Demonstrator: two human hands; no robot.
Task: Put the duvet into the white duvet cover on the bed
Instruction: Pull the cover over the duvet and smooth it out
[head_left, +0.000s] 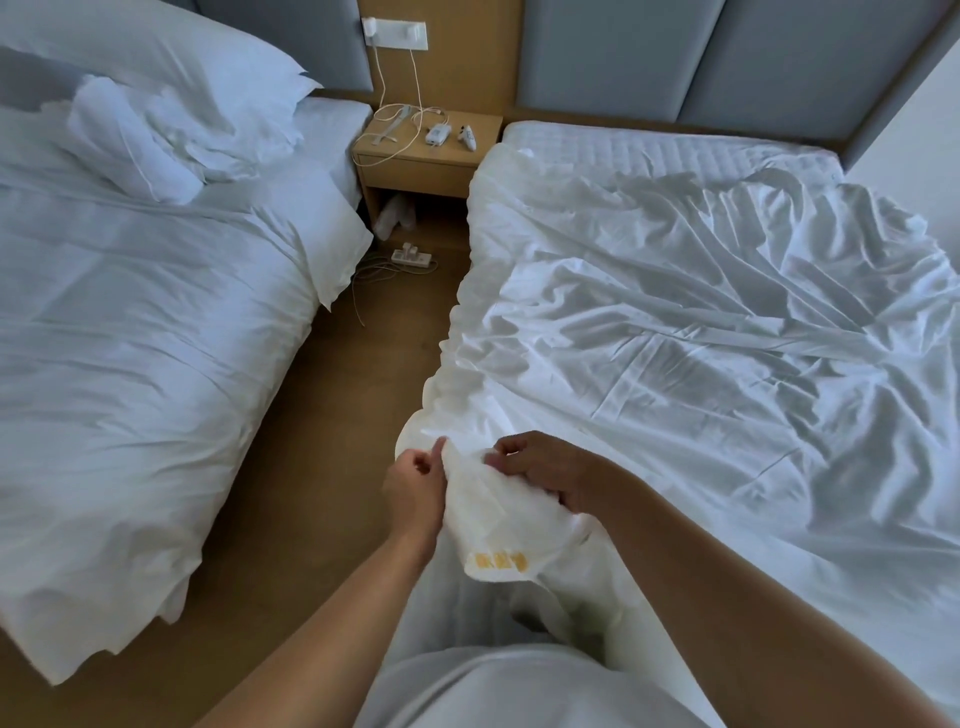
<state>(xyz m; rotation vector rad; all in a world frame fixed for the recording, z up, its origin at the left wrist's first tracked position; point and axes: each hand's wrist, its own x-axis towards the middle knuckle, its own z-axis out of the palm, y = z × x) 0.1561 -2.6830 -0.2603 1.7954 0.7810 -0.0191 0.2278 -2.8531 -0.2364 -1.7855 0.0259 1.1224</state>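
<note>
A white duvet cover (701, 332) lies wrinkled across the right-hand bed (649, 143), its near left corner hanging over the bed's edge. That corner (498, 525) is bunched up and carries yellow printed marks. My left hand (415, 488) pinches the corner's left side between thumb and fingers. My right hand (550, 473) grips the same bunch from the right, fingers curled into the cloth. Whether the duvet is inside the cover is hidden by the fabric.
A second bed (130, 322) with a white duvet and pillows (171, 83) stands at the left. Between the beds runs a strip of wooden floor (332, 441). A bedside table (426, 156) with chargers and cables stands at the back, a power strip (413, 257) on the floor below it.
</note>
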